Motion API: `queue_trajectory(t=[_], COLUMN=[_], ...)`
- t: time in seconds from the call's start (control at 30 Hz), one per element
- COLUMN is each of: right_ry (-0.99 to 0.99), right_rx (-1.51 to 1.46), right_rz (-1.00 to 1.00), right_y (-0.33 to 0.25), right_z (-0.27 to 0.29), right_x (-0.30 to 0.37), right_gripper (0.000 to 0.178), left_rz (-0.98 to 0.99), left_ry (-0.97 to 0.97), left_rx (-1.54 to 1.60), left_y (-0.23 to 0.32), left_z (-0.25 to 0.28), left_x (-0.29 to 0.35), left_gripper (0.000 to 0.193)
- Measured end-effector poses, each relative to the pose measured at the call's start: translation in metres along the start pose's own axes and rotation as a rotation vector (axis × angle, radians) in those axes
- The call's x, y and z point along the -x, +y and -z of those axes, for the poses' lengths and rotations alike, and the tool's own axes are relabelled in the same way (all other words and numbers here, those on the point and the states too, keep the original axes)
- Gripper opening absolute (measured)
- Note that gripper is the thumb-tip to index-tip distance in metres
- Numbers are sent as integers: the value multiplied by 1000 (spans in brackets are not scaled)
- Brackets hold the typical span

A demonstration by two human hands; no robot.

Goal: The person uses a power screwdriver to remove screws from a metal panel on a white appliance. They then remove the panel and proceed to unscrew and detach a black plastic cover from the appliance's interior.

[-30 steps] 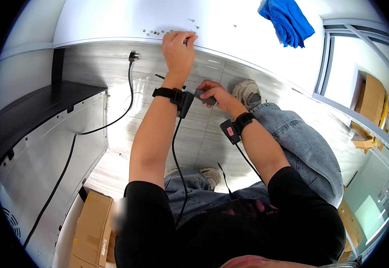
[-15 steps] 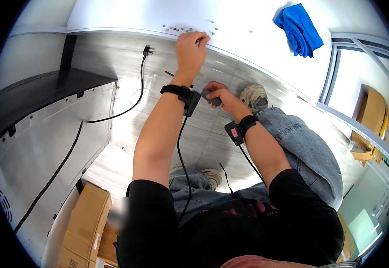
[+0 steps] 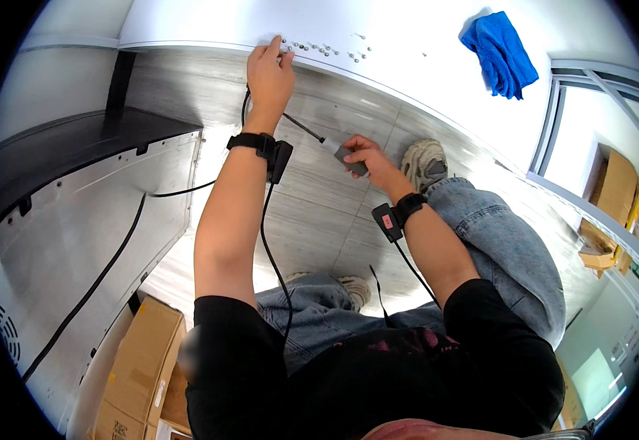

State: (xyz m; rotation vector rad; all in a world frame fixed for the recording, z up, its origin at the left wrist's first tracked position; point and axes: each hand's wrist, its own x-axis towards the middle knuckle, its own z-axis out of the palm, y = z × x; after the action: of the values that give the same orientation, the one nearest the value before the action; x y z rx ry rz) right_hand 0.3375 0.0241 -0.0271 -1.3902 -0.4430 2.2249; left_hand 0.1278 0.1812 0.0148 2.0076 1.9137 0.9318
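Note:
Small metal screws [image 3: 327,50] lie in a loose row near the front edge of the white tabletop [image 3: 422,88]. My left hand [image 3: 270,77] reaches over that edge at the row's left end, its fingers apart and the fingertips close around a screw there. Lower down, over the floor, my right hand [image 3: 367,161] is closed around the grey handle of a screwdriver [image 3: 352,161]. The tool's thin dark shaft slants up and left, toward my left wrist.
A folded blue cloth [image 3: 500,55] lies on the tabletop at the right. To the left stands a metal cabinet [image 3: 99,205] with a black top, and a black power cord [image 3: 114,257] runs across it. Cardboard boxes [image 3: 140,367] sit at the lower left.
My left hand has moved left along the table edge, from the row's right part to its left end, and its fingers have spread. More screws show. The right hand stays nearly still.

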Motion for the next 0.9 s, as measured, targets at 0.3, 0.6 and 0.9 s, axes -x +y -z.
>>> queue_trajectory(t=[0.3, 0.6, 0.9], right_ry=[17, 26, 40], right_rx=[8, 26, 27], right_rz=[-14, -26, -25], right_y=[3, 3, 3], right_z=[-4, -5, -3], right_x=[4, 4, 3], right_gripper=[19, 19, 19], left_rz=[57, -24, -136], left_ry=[-114, -146, -152], left_rx=[22, 37, 49], left_y=[17, 16, 21], left_z=[12, 5, -6], left_x=[-23, -27, -25], left_gripper=[25, 15, 17])
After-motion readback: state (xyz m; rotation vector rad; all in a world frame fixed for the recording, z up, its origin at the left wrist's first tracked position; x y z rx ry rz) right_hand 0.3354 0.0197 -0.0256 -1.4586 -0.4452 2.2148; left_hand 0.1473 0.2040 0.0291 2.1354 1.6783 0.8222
